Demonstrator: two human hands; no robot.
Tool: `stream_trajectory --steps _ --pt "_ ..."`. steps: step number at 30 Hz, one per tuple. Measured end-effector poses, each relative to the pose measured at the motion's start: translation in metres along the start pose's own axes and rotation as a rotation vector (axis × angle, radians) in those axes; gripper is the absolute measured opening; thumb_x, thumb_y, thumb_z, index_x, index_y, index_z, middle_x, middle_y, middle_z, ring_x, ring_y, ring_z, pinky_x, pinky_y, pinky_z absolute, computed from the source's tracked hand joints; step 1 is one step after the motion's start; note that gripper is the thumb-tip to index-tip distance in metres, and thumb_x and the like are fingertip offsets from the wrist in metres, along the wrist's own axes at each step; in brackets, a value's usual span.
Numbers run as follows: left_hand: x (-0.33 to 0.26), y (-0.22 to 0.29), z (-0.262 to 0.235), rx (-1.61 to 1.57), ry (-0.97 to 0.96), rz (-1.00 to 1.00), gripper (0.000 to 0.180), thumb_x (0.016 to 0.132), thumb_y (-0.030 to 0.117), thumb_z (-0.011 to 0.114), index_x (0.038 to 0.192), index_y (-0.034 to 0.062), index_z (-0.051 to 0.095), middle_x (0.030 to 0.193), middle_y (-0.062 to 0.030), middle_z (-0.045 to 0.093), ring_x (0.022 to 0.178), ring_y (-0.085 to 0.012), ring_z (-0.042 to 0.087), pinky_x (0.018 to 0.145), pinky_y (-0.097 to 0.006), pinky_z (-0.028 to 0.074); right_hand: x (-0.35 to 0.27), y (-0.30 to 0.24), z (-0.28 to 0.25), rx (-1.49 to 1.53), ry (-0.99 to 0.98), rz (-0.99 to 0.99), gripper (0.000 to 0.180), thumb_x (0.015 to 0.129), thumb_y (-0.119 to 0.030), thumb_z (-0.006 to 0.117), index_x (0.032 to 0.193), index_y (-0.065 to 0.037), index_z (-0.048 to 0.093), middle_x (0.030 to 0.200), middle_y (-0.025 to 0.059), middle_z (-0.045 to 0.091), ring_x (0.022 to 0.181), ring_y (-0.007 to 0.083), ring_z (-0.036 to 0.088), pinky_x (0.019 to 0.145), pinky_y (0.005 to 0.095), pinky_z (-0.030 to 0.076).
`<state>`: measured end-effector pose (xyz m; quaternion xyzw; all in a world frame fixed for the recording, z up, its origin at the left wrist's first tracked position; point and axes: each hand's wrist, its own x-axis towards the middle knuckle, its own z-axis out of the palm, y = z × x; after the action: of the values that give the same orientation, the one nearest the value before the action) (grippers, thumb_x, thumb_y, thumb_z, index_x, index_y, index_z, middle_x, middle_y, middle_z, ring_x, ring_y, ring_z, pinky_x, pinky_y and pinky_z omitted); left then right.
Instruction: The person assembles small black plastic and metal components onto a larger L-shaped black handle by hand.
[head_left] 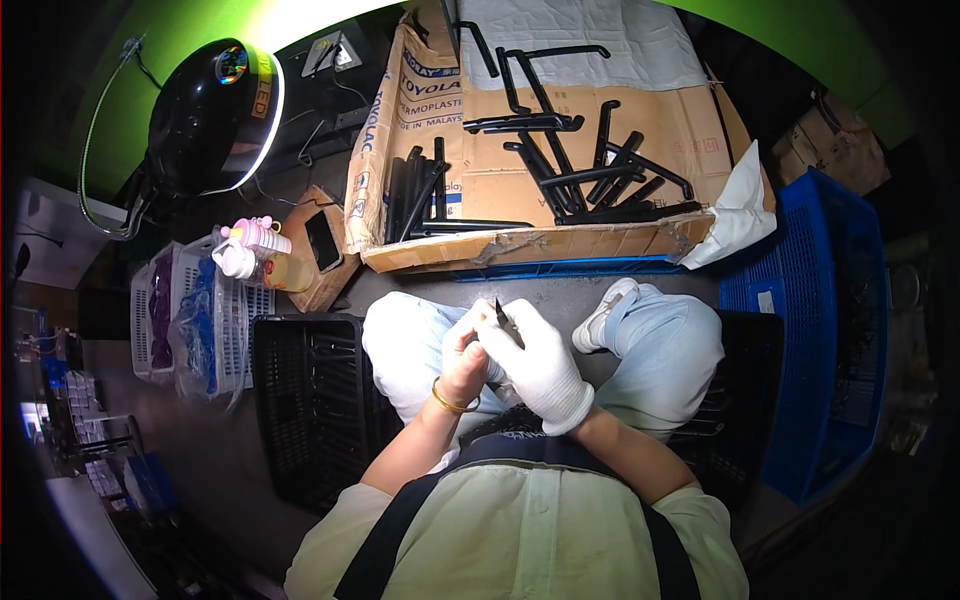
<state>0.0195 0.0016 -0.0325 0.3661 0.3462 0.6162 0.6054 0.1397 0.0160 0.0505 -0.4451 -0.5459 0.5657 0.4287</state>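
My left hand [463, 362], bare at the palm with a gold bangle at the wrist, is closed and meets my right hand above my lap. My right hand [540, 368] wears a white knitted glove, and its fingers are curled in. A small dark pointed piece [500, 312] sticks up at the right hand's fingers; most of it is hidden, so its kind cannot be told. Whatever the left fingers hold is covered. Beyond my knees, an open cardboard box [600, 240] holds many loose black bent rods [570, 170], shaped like handles.
Black crates [310, 400] flank my legs. On the right stands a blue plastic crate [800, 330]; on the left, white baskets [235, 330] with plastic bags. A pink-and-white bottle [258, 237] and a phone [322, 240] sit near a black lamp [205, 120].
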Motion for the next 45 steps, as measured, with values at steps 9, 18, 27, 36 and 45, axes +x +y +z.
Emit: stream_trajectory --steps 9,18,27,36,45 --pt "0.018 0.013 0.002 -0.480 -0.077 -0.045 0.052 0.085 0.056 0.064 0.086 0.0104 0.041 0.080 -0.0013 0.037 0.064 -0.0118 0.036 0.058 -0.027 0.031 -0.015 0.050 -0.028 -0.231 0.040 0.026 0.019 0.088 -0.019 0.067 0.096 -0.002 0.061 0.078 0.0137 0.066 0.072 0.0203 0.067 0.065 0.0328 0.051" --pt "0.024 0.022 0.012 -0.513 -0.066 -0.098 0.046 0.091 0.054 0.052 0.092 0.0089 0.045 0.082 -0.0037 0.041 0.070 -0.0144 0.043 0.062 -0.029 0.039 -0.042 0.062 -0.034 -0.680 -0.191 0.084 0.036 0.081 -0.040 0.071 0.082 -0.005 0.060 0.063 0.0174 0.060 0.061 0.0361 0.063 0.055 0.0425 0.049" --pt "0.027 0.028 0.017 -0.417 -0.017 -0.133 0.027 0.095 0.034 0.049 0.102 0.0085 0.050 0.091 -0.0053 0.050 0.078 -0.0153 0.050 0.071 -0.032 0.043 -0.048 0.059 -0.025 -0.841 -0.102 0.107 0.036 0.082 -0.044 0.067 0.079 -0.010 0.057 0.061 0.0167 0.062 0.059 0.0384 0.063 0.055 0.0484 0.050" --pt "0.025 0.024 0.018 -0.238 -0.066 -0.073 0.021 0.089 0.007 0.062 0.106 0.0096 0.049 0.095 -0.0024 0.050 0.078 -0.0114 0.051 0.071 -0.027 0.043 -0.048 0.058 -0.024 -0.807 -0.127 0.193 0.038 0.081 -0.046 0.067 0.080 -0.009 0.058 0.064 0.0198 0.063 0.065 0.0394 0.065 0.060 0.0481 0.052" --pt "0.023 0.024 0.016 -0.373 -0.039 -0.082 0.028 0.101 0.037 0.044 0.096 0.0091 0.049 0.087 -0.0028 0.048 0.071 -0.0116 0.046 0.066 -0.027 0.039 -0.051 0.064 -0.021 -0.847 -0.130 0.119 0.038 0.082 -0.047 0.066 0.082 -0.010 0.059 0.061 0.0184 0.062 0.060 0.0393 0.064 0.056 0.0475 0.051"
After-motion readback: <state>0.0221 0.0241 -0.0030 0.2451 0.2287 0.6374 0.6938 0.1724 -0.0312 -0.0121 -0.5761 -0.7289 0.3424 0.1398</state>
